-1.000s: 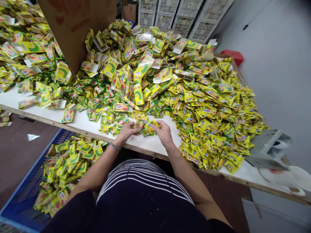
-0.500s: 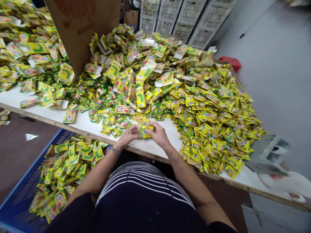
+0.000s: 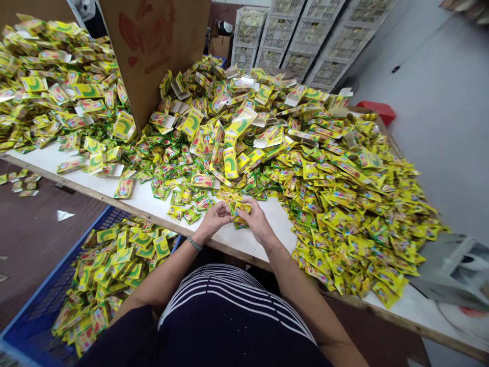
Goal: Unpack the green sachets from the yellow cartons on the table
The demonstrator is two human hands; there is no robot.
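Observation:
Near the table's front edge, my left hand (image 3: 217,219) pinches the left side of small yellow-green packets (image 3: 240,209). My right hand (image 3: 255,220) grips the same packets from the right, with the thumb on top. How many packets are between the fingers is hard to tell. Loose green and yellow sachets (image 3: 191,214) lie on the white table just left of my left hand. Behind both hands rises a heap of flat yellow boxes (image 3: 231,162), some with open flaps. A large pile of yellow sachets (image 3: 344,219) spreads to the right of my right hand.
A blue crate (image 3: 38,311) full of yellow boxes stands below the table edge at left. An upright cardboard sheet (image 3: 153,56) divides the heaps. At far right is a grey box (image 3: 439,265). White crates (image 3: 282,35) are stacked behind, with a red object (image 3: 378,111) near the wall.
The view has shifted, so the scene sits farther right and lower. The packets have tilted between my hands, and my fingers have closed in on them; a packet now shows beneath.

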